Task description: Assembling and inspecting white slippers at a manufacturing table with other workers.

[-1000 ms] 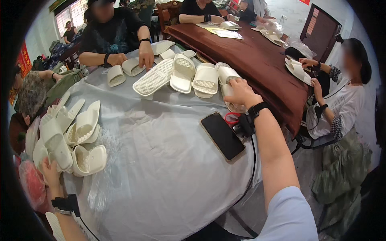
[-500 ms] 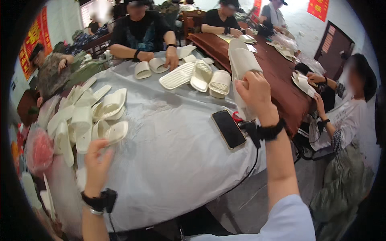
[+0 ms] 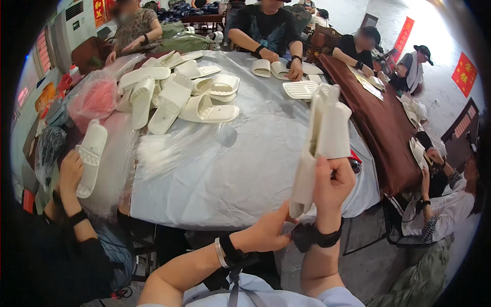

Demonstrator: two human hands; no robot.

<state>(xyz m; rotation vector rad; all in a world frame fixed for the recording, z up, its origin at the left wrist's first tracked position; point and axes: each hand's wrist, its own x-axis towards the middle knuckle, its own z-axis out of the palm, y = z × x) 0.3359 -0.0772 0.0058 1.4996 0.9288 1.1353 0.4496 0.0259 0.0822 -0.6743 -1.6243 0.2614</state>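
Note:
My right hand (image 3: 332, 181) is closed on a cream slide slipper (image 3: 335, 130), held upright above the near right part of the table with its heel end down. Whether a second slipper is pressed against it, I cannot tell. My left hand (image 3: 266, 227) is at the slipper's lower end, thumb apart from the fingers; the fingertips are partly hidden by the slipper. Beyond, at the table's left, lies a pile of cream slippers (image 3: 169, 97), some sole up. Several more, including a ridged sole (image 3: 300, 90), lie at the far side.
At left, another person's hand (image 3: 71, 171) holds a slipper (image 3: 92, 153). Across the table, a person in black (image 3: 266, 30) handles slippers. Clear plastic wrap (image 3: 163, 153) lies on the grey sheet (image 3: 245, 163). A brown-covered table (image 3: 378, 128) adjoins on the right, with people working along it.
The view has shifted left. My left hand has moved from beside the pile to the held slipper's lower end. My right hand has brought the slipper nearer. The phone no longer shows.

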